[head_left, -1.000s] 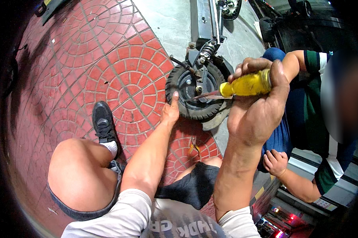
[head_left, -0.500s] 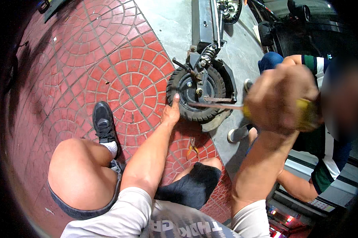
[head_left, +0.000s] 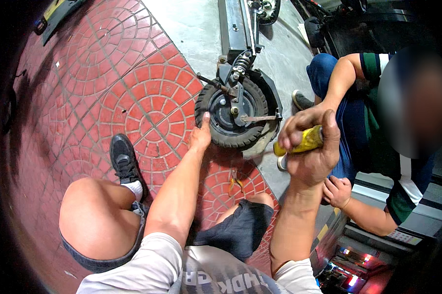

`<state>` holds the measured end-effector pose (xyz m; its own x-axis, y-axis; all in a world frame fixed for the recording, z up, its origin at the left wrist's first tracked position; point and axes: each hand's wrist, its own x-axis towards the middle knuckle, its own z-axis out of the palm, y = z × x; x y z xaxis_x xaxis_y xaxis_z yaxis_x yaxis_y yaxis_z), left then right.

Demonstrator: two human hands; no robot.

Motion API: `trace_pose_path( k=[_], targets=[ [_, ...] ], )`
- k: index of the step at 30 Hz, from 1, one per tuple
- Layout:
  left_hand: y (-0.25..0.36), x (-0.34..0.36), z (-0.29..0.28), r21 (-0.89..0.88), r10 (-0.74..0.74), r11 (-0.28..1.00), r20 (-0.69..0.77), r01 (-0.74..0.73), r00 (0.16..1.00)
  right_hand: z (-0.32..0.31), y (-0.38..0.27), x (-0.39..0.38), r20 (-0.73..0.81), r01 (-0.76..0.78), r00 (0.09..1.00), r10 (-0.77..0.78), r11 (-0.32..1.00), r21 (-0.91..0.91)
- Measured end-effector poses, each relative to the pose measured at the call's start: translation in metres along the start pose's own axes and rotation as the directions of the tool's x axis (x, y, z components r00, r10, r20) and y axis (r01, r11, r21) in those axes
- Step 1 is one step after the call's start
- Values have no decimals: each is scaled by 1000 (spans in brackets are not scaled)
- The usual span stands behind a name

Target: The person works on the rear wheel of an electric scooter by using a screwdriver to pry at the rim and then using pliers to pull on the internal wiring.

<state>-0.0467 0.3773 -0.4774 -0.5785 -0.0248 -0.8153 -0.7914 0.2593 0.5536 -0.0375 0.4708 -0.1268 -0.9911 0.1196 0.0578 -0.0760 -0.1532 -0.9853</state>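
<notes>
A small scooter lies on its side, its black knobbly-tyred wheel (head_left: 208,128) facing me. My left hand (head_left: 200,138) grips the tyre's near-left edge, thumb on the sidewall and fingers hidden behind. In my right hand (head_left: 311,159), raised to the right of the wheel, is a screwdriver (head_left: 309,139) with a yellow handle. Motion smears its shaft, which points toward the lower left and is apart from the wheel. At the hub sit an axle nut (head_left: 234,111) and a flat metal arm (head_left: 260,118). Above them is a coil spring (head_left: 241,64).
Orange-handled pliers (head_left: 235,183) lie on the red patterned tiles (head_left: 152,108) between my legs. The scooter's frame (head_left: 231,29) stretches away over grey concrete (head_left: 191,24). Close on the right crouches another person in jeans (head_left: 350,147), one of their hands near my right forearm.
My right hand has swung left and tilted, drawing the screwdriver's shaft away from the wheel. My left hand still holds the tyre. The other person's arms have come into clearer view.
</notes>
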Motion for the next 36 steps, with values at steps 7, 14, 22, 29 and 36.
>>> trace_pose_path(
  k=[7, 14, 22, 29, 36],
  targets=[
    [6, 8, -14, -241, -22, 970, -132, -10, 991, -14, -28, -13, 23, 148, 988, -152, 981, 122],
    [-2, 11, -8, -319, 111, 934, -161, -158, 981, -3, -38, -15, -24, 301, 954, -300, 947, 110],
    [8, 2, -17, -197, 127, 968, -160, -157, 979, -9, -31, -6, 139, 12, 990, -30, 992, 129],
    [30, 34, -37, -160, 19, 987, 20, -16, 1000, 11, 35, 8, -352, 44, 931, -95, 988, -148],
    [43, 1, -60, -67, 24, 997, -79, -29, 997, -4, 35, 4, 152, -70, 988, 42, 980, 185]
  ],
)
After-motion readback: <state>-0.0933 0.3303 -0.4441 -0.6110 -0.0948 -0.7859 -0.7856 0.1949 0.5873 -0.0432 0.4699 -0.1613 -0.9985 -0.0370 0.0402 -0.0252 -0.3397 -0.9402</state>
